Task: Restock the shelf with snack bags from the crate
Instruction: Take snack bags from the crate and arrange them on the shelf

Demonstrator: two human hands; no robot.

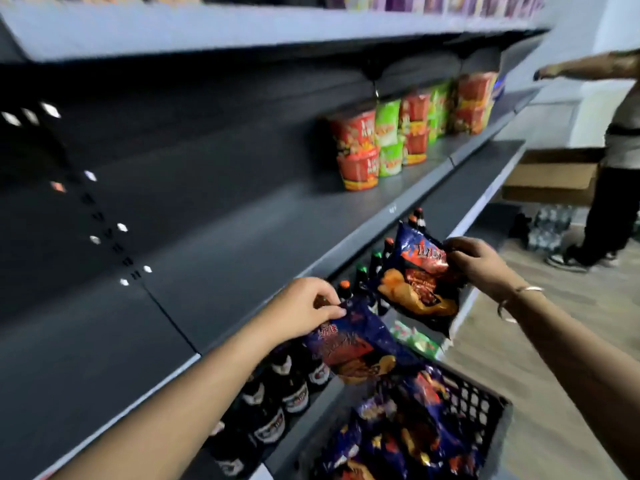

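— Your left forearm fills the bottom of the view; what is your left hand (pixel 304 311) doing?

— It pinches the top edge of a dark blue foil snack bag (pixel 349 344), held up above the black plastic lattice crate (pixel 485 403). Your right hand (pixel 479 263) clasps a second blue bag (pixel 417 282), lifted in front of the shelf edge.

— How far along are you?

— Barely begun, by my reading. The wide dark grey metal shelf (pixel 214 237) ahead of you carries none of these bags, and the crate looks well filled.

— What else is around?

— Stacked red and green noodle cups (pixel 381 147) stand far along the same shelf. Dark glass bottles (pixel 277 396) line the shelf below, just beside the crate. Another person (pixel 616 150) stands further down the aisle beside a brown cardboard box (pixel 550 176), well apart.

— Anything blocking you?

— Nothing lies in the stretch nearest you.
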